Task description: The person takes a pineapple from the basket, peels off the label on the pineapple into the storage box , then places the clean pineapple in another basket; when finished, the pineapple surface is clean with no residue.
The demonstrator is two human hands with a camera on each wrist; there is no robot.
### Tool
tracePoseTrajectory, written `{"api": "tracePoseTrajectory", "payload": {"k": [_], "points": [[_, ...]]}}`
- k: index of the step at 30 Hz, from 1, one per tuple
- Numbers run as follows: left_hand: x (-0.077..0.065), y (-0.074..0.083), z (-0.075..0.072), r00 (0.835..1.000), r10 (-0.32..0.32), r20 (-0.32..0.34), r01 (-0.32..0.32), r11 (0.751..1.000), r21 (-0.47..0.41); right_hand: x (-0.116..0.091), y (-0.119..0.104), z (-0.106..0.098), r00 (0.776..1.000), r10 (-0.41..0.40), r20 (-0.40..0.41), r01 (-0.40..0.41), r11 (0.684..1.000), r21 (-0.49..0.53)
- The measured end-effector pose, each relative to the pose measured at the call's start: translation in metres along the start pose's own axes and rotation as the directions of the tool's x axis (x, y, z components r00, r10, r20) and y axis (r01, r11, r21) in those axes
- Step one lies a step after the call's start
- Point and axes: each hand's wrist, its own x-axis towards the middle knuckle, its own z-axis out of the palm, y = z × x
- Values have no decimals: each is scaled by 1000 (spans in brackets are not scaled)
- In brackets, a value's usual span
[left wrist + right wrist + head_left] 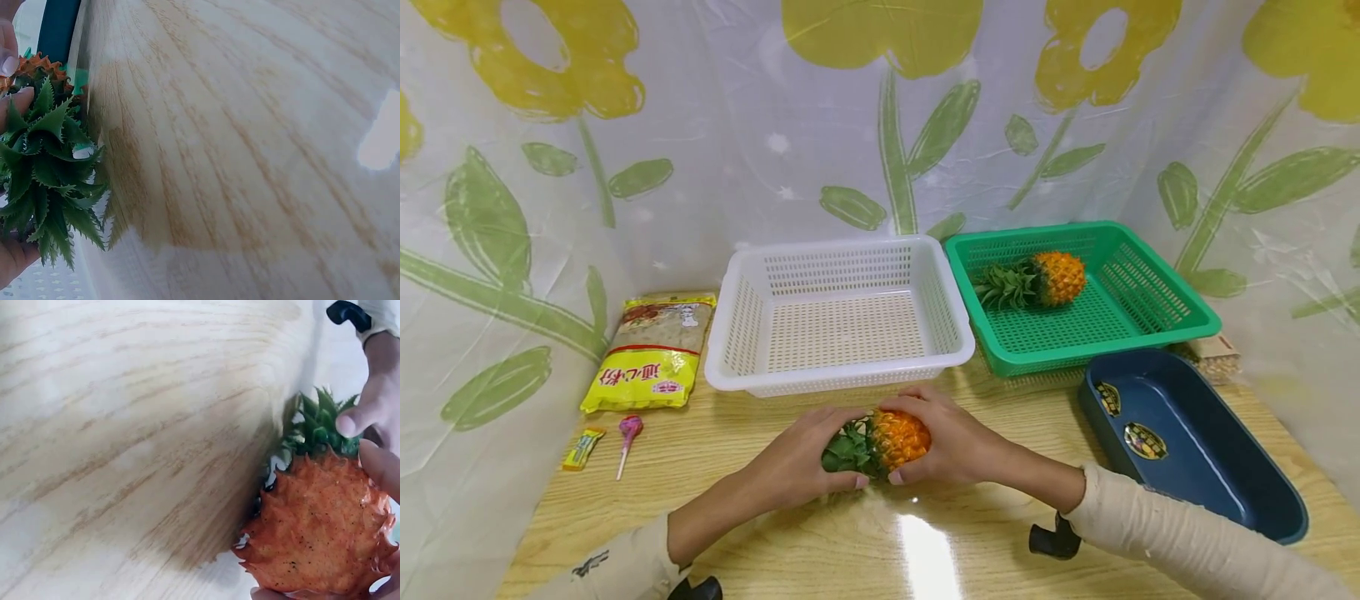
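Note:
Both hands grip one small pineapple (pixel 901 437) low over the front middle of the table, its leafy crown to the left and its orange body to the right. My left hand (pixel 801 457) curls round the green crown (pixel 50 162), thumb on the near side. Round the orange body (pixel 319 525) my right hand (pixel 958 442) holds on, thumb in front and fingers over the far side. The two thumbs come close together where crown meets body. Another pineapple (pixel 1058 278) lies on its side in the green basket (pixel 1022 360), crown pointing left.
Behind the hands stands a white basket (pixel 842 375). A dark blue tub (pixel 1195 450) sits at the right, beside a partly hidden package (pixel 1216 357). At the left lie a yellow food bag (pixel 651 354), a lollipop (pixel 629 433) and a small yellow packet (pixel 582 448).

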Motion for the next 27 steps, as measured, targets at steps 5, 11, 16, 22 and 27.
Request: {"api": "tracePoseTrajectory", "payload": {"k": [5, 11, 16, 22, 27], "points": [[0, 0, 0, 1000, 17, 2, -17, 1000, 1, 0, -1, 1, 1000, 4, -7, -4, 1000, -22], [0, -2, 0, 1000, 30, 6, -30, 1000, -3, -1, -1, -1, 1000, -2, 10, 3, 999, -53], [-1, -2, 0, 1000, 18, 11, -18, 1000, -6, -1, 1, -1, 999, -40, 1, 40, 995, -88], [-2, -1, 0, 1000, 5, 11, -5, 1000, -2, -2, 4, -3, 998, -60, -2, 60, 991, -118], [-3, 0, -1, 1000, 13, 4, -13, 1000, 2, -2, 5, -4, 998, -67, -4, 66, 987, -150]]}}
